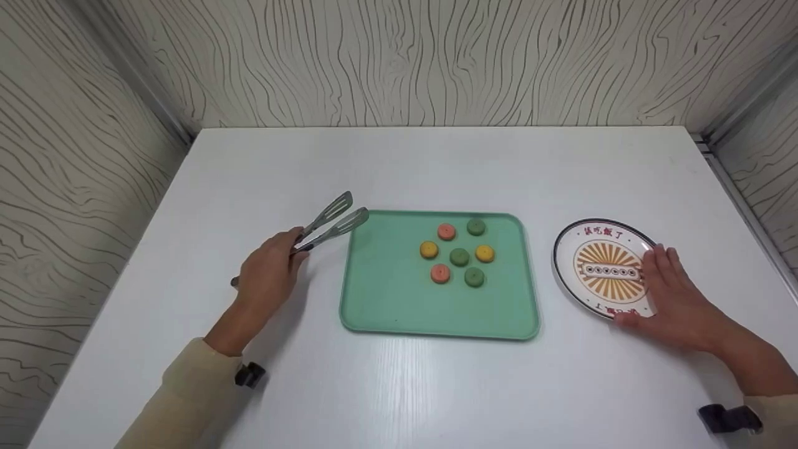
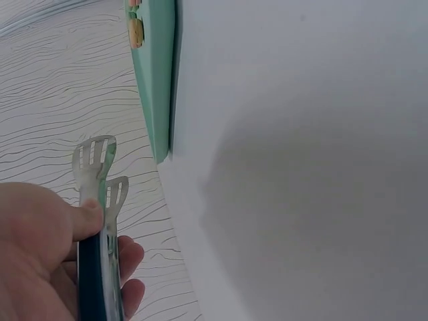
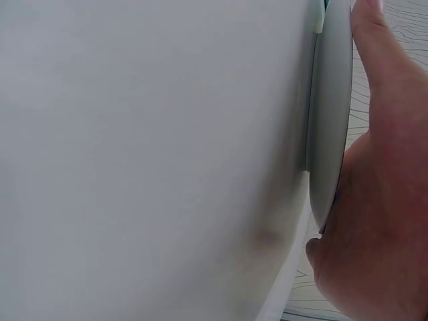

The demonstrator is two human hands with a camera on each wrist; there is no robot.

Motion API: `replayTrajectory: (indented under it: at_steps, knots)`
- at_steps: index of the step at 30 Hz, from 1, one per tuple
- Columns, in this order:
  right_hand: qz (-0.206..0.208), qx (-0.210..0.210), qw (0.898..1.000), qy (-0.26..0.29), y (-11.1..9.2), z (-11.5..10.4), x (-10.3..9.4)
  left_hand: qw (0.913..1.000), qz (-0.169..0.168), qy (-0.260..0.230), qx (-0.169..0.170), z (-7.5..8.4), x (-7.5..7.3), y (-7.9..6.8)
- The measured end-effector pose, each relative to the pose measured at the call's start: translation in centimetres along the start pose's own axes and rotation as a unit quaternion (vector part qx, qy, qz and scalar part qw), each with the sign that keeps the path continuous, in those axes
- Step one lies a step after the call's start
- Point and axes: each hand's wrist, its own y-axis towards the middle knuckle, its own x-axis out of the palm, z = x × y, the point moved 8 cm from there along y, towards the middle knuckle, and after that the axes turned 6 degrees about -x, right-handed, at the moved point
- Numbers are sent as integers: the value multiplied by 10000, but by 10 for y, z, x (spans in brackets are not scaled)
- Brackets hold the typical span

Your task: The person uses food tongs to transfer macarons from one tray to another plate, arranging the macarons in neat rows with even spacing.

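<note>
My left hand (image 1: 268, 268) holds a pair of metal tongs (image 1: 340, 227) by their dark handles, with thumb and fingers around them. The slotted tips stand apart with nothing between them, near the left edge of a green tray (image 1: 386, 305). On the tray's right half lie several small macarons in pink (image 1: 440, 273), yellow (image 1: 484, 252) and green (image 1: 459, 256). My right hand (image 1: 679, 312) rests against the right rim of a round white plate (image 1: 567, 265) with an orange sunburst print. Its fingers are fairly straight, and the thumb touches the near rim.
Tray and plate are on a white table (image 1: 399, 386), the plate to the tray's right with a gap between. Wood-grain patterned panels (image 1: 399, 62) close off the back and both sides. Dark camera straps (image 1: 729, 418) sit at the wrists.
</note>
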Motion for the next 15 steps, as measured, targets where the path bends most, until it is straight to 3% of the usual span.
replayTrajectory:
  at_steps: [5, 15]
  knots:
    - [21, 13, 9991, -413, -1, 0, -1, 9999, -124, 74, 15, 5, 3, 0]
    - [-60, 79, 9998, -169, -2, 4, 4, 9997, -182, 38, 169, 11, 4, -1]
